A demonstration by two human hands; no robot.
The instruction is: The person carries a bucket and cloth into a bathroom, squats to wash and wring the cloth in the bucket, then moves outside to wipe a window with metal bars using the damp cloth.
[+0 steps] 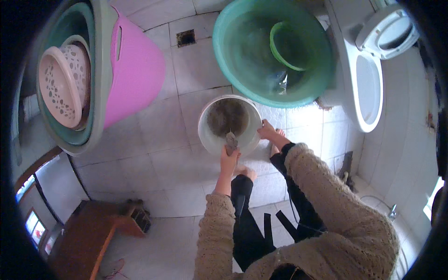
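Note:
A white bucket point(204, 129) stands on the tiled floor in front of me, with murky grey-brown water point(225, 117) inside. My left hand point(229, 159) grips a wet-looking grey cloth point(231, 140) at the near side of the bucket, and the cloth's far end hangs over the water. Whether the cloth touches the water, I cannot tell. On the bucket's right side, my right hand point(267, 131) holds the rim, its fingers partly hidden. My feet are bare, close to the bucket's near side.
A large green tub point(224, 66) with water and a green bowl point(274, 50) sits beyond the bucket. A toilet point(376, 115) is at right. Stacked basins point(57, 94) and a pink tub point(140, 70) stand left. A floor drain point(185, 37) lies ahead; a brown door point(80, 238) is lower left.

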